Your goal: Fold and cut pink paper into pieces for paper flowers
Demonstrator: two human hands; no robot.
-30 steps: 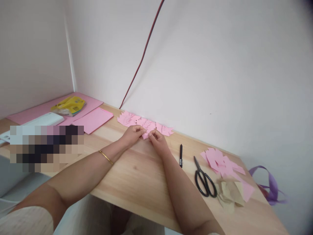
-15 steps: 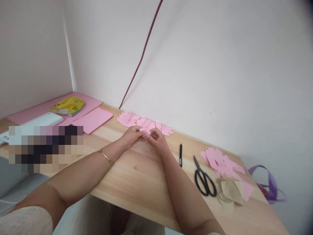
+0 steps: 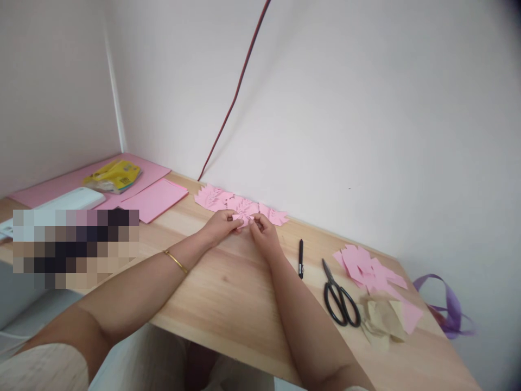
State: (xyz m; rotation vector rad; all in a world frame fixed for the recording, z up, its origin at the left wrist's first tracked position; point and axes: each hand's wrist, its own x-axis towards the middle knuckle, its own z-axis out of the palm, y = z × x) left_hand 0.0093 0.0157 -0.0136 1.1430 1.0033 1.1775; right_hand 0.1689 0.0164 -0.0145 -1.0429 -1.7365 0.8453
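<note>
A small pink paper cutout [image 3: 243, 219] with folds in it is pinched between both my hands, above the far part of the wooden table. My left hand [image 3: 223, 225] grips its left side, thumb in front. On its right side my right hand [image 3: 262, 231] holds it between thumb and fingertips. Just behind the hands, a row of pink cut-paper pieces [image 3: 215, 197] with jagged edges lies along the wall. Some of those pieces are partly hidden by my fingers.
Right of my arm lie a black pen [image 3: 300, 258], black-handled scissors [image 3: 342, 301], pink paper scraps [image 3: 362, 266], crumpled brown paper [image 3: 382, 317] and a purple ribbon [image 3: 450, 304]. At left are pink sheets [image 3: 160, 200], a yellow packet [image 3: 116, 175] and a white device [image 3: 81, 198].
The pink cutout has been turned and spread between my fingers, so its wider face shows. My right hand has shifted slightly at its edge; the rest stays in place.
</note>
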